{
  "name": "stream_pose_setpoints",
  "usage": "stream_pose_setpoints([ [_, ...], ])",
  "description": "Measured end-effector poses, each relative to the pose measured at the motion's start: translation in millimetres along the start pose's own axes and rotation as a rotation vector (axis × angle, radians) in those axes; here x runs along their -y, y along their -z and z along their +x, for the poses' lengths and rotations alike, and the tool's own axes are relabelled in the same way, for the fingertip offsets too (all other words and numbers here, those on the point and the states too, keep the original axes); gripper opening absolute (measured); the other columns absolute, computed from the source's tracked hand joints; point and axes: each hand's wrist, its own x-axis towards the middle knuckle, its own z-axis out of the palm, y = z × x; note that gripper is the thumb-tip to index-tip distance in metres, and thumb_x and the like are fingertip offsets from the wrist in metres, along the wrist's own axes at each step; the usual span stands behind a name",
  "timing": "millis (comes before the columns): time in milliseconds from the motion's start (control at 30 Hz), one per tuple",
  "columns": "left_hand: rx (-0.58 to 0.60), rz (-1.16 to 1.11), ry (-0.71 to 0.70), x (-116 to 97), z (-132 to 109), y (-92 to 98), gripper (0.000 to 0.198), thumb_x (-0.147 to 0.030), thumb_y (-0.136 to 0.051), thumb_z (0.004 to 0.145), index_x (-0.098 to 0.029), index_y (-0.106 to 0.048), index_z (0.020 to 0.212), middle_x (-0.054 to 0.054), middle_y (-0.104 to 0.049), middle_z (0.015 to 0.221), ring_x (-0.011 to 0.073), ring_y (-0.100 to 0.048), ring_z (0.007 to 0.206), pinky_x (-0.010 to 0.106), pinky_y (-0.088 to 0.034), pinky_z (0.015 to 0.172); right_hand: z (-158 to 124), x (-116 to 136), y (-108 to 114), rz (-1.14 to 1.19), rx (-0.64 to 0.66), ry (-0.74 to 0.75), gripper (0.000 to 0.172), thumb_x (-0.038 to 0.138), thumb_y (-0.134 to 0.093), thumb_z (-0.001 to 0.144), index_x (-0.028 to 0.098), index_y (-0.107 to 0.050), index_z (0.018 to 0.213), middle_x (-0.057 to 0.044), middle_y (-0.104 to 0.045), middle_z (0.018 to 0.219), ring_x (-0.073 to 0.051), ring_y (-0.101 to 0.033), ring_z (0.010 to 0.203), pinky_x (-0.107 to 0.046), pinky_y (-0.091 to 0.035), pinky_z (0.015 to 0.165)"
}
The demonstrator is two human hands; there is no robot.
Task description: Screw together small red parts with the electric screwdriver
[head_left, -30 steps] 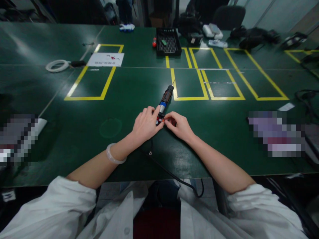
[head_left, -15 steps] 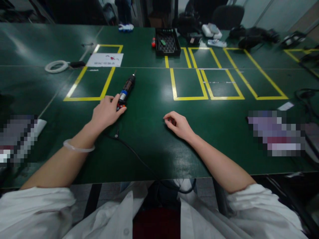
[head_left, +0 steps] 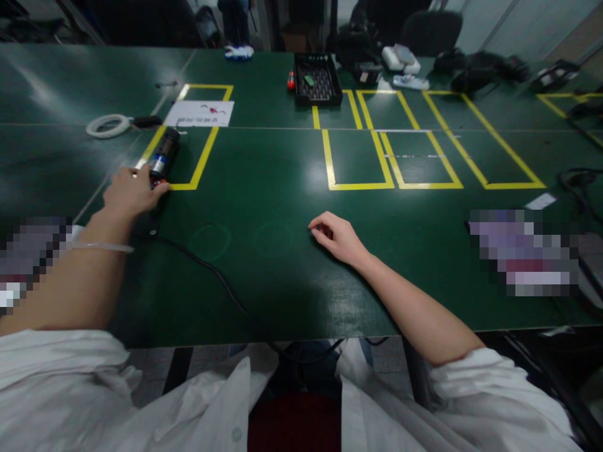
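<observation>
My left hand (head_left: 130,192) is closed round the rear end of a dark electric screwdriver (head_left: 164,152) with a blue and silver band. The tool points away from me, over the left side of a yellow tape outline (head_left: 201,158). From its rear a black cable (head_left: 214,271) runs across the table to the front edge. My right hand (head_left: 335,235) rests on the green table (head_left: 282,289) near the middle, fingers curled and thumb near the fingertips. Something small and reddish shows inside the curl, too small to name.
Beyond the tool lie a white printed sheet (head_left: 200,113) and a white cable coil (head_left: 108,126). A black tray (head_left: 318,94) stands at the back beside a red object (head_left: 291,80). Blurred-out devices flank both sides; more tape outlines mark the right.
My left hand has moved left with the screwdriver, from near the table's middle to the left tape outline. The cable has swung left along with it. My right hand has stayed still.
</observation>
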Motion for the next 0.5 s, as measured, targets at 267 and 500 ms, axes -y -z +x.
stream_pose_setpoints([
  [267,-0.172,-0.025,0.03,-19.4,-27.4,8.3,0.075,-0.067,-0.037,0.095,-0.01,-0.039,0.142,0.013,-0.044,0.137,0.0268,-0.044,0.114,0.043,-0.041,0.097,-0.2,0.4,-0.8,0.001,0.004,-0.006,0.009,0.017,-0.055,0.091,0.021,-0.062,0.094,-0.003,-0.061,0.089,-0.015,-0.056,0.074,-0.027,-0.044,0.067],
  [500,-0.04,-0.431,-0.235,-85.6,-77.5,66.0,0.062,-0.064,-0.048,0.093,-0.011,-0.058,0.123,0.005,-0.061,0.1,0.0186,-0.052,0.1,0.032,-0.042,0.09,0.2,0.7,-0.4,-0.002,0.002,0.0,0.008,0.017,-0.056,0.091,0.021,-0.062,0.093,-0.003,-0.061,0.089,-0.014,-0.056,0.072,-0.027,-0.043,0.067],
])
